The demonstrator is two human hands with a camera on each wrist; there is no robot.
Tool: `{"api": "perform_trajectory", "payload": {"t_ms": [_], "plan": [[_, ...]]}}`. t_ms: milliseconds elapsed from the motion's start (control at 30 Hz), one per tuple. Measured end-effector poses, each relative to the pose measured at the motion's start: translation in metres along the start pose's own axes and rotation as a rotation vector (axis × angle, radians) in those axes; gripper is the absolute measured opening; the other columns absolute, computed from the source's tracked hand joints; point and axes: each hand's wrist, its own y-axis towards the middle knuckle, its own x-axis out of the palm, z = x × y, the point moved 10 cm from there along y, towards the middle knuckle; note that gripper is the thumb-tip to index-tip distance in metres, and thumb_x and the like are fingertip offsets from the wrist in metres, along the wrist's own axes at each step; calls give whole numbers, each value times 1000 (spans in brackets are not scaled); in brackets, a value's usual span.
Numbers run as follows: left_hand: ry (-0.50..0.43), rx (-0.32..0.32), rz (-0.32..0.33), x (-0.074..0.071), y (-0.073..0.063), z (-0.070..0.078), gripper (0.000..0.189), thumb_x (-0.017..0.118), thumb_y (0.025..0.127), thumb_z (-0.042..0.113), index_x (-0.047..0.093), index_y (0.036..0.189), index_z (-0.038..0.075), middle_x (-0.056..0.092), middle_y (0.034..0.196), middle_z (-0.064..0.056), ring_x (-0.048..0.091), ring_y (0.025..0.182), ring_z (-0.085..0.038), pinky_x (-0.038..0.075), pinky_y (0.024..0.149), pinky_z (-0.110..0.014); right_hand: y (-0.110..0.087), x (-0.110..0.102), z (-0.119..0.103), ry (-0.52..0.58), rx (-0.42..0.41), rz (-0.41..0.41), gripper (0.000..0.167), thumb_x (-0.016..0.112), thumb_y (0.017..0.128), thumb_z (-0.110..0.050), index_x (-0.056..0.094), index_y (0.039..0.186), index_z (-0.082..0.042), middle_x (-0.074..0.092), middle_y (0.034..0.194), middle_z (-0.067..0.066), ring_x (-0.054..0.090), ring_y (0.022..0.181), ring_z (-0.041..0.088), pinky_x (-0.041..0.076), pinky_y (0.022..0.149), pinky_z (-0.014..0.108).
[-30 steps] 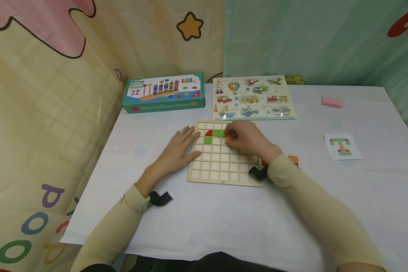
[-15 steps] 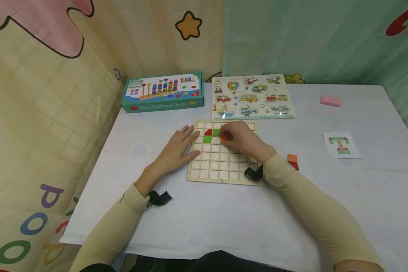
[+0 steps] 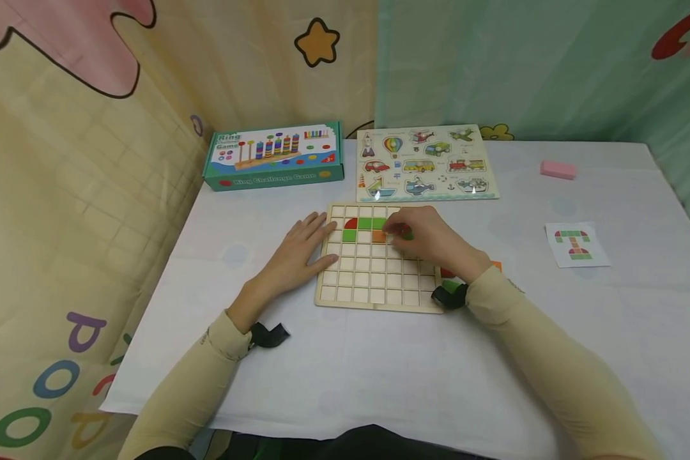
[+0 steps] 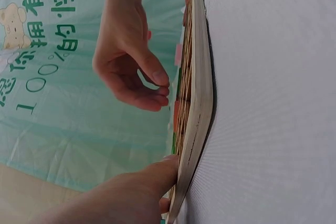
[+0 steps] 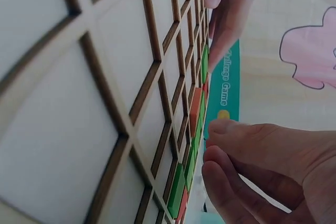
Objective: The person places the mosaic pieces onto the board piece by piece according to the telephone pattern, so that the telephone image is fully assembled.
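Note:
A square wooden grid board (image 3: 363,281) lies mid-table. My left hand (image 3: 299,255) rests spread along its left edge; in the left wrist view its thumb (image 4: 165,171) touches the rim. Over the board's upper right, my right hand (image 3: 428,236) has its fingers loosely bent, with nothing between thumb and fingertips in the right wrist view. Just left of those fingertips, an orange square tile (image 3: 379,236) sits in a cell. Above it runs a row of green tiles (image 3: 365,223), ending left in a red rounded tile (image 3: 351,223) with a green tile (image 3: 349,236) below. The right hand partly hides more green and red tiles.
Loose red tiles (image 3: 448,273) and an orange tile (image 3: 497,265) lie by the right forearm, partly covered. A pattern card (image 3: 577,245) and a pink block (image 3: 558,169) are farther right. A ring game box (image 3: 273,156) and a vehicle puzzle (image 3: 427,163) stand behind the board.
My right hand first shifted left with the orange tile, then let go of it in a cell under the green row and drew back right. The left hand stayed in place.

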Motion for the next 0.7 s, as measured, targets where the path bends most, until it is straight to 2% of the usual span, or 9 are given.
{"api": "perform_trajectory", "payload": {"t_ms": [167,367,500,700], "plan": [[-2,2,2,1,0,-3,71,62,106,42,36,165,12,24,175,-14,14,164,-33,9,134,-52,0,9,-5,-22,-27,-67,19,78,92,-1,80,111,-5,78,109,8,70,99,24,58,90,42],[2,0,-5,5,1,-5,71,61,106,43,35,165,14,23,175,-13,13,165,-32,9,134,-52,-3,17,-9,-50,3,-132,20,79,93,-5,81,113,-5,77,115,9,71,111,27,59,97,45],[1,-1,-4,4,0,-5,71,61,106,44,35,165,14,23,175,-13,12,165,-32,9,135,-51,-11,11,-5,-13,31,-120,23,78,94,-6,79,117,-6,77,116,9,71,112,27,59,98,46],[10,5,1,4,1,-5,72,61,106,44,36,165,13,23,175,-14,13,164,-33,10,134,-53,-36,-14,16,14,102,-67,25,81,92,-6,77,117,-4,77,114,8,72,105,25,60,94,46]]}}
